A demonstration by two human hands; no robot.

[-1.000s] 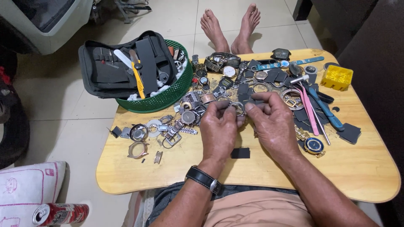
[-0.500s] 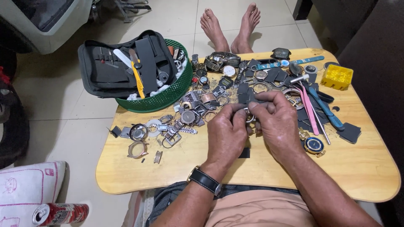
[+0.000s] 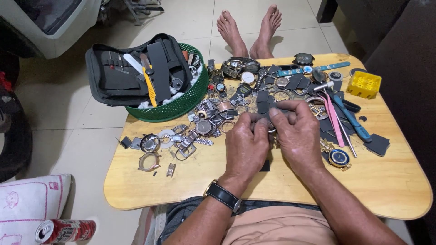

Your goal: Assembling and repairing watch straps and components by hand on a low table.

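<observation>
**A:** Over the middle of the wooden desk (image 3: 190, 186), what are the two hands doing?

**B:** The left hand (image 3: 247, 147) and right hand (image 3: 297, 136) are pressed close together, fingers curled inward. Between the fingertips sits a small metal piece (image 3: 271, 130), only a sliver of it showing. Both grips look pinched on it, yet the knuckles hide most of it, so I cannot tell what kind of part it is.

**A:** And around them?

**B:** Beyond the hands lies a heap of watch parts (image 3: 245, 97): cases, dials, bands, too tangled to sort one from another. Pink tweezers (image 3: 334, 119) and a blue-handled tool (image 3: 350, 119) lie right of the hands, a blue-faced watch (image 3: 339, 157) nearer the right wrist. A dark square (image 3: 265, 166) pokes out from under the left hand, mostly covered.

**A:** Farther off?

**B:** A green basket (image 3: 188, 100) holds an open black tool case (image 3: 131, 72). A yellow box (image 3: 364, 84) stands at the far right corner. Bare feet (image 3: 250, 29) rest on the floor beyond; a can (image 3: 63, 230) is cut off at the bottom edge.
</observation>
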